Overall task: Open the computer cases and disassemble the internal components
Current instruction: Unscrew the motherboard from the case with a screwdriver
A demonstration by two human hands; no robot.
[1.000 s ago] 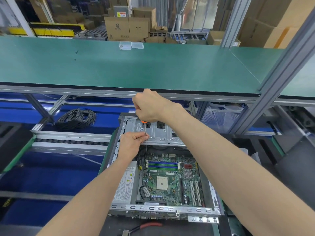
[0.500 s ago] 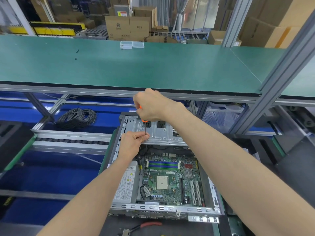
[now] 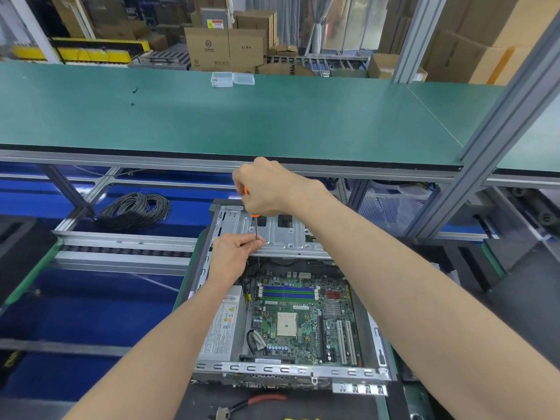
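Head view: right hand (image 3: 266, 184) grips screwdriver (image 3: 256, 227) — orange handle mostly hidden; left hand (image 3: 235, 253) pinches its shaft, tip hidden, over drive bracket (image 3: 285, 237) at far end of open computer case (image 3: 291, 371).

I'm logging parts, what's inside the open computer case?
Inside the computer case: green motherboard, grey power supply, metal drive bracket. What lies beneath the bracket and forearms is hidden.

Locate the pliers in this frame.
The red-handled pliers lie at the bottom edge of the head view, on the dark mat just in front of the open computer case, between the person's two forearms.
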